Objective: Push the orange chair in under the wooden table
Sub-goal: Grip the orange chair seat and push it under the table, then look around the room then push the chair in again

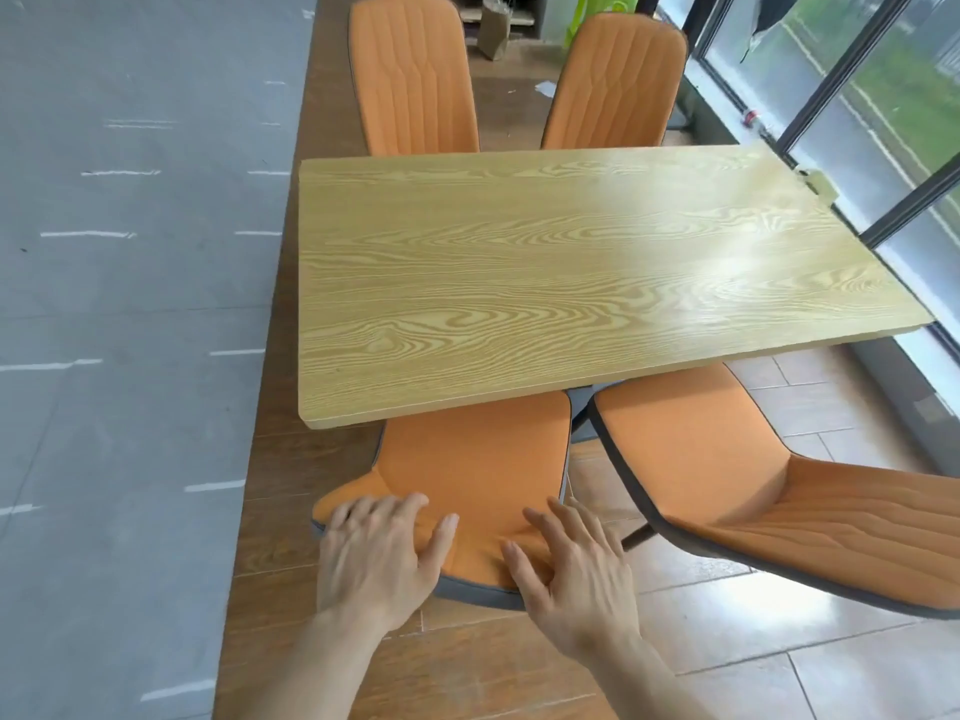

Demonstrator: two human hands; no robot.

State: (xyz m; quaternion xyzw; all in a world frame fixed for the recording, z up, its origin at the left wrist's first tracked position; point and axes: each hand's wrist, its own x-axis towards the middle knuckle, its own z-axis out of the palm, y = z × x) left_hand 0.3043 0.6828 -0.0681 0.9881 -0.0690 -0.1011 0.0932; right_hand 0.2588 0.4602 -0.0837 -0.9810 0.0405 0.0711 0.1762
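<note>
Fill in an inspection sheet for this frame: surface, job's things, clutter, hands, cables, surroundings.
Surface: wooden table, top bare, glare toward the window side.
Job's things: orange chair at the near edge, front of its seat already under the tabletop, backrest toward the camera.
Clutter: a second orange chair angled beside it on the right, seat partly under the table; two more chairs at the far side.
Hands: left hand and right hand spread open on top of the backrest, no closed grip.
Cables: nothing seen.
Surroundings: grey sheeting on the floor to the left, glass wall to the right, cardboard item at the back.
</note>
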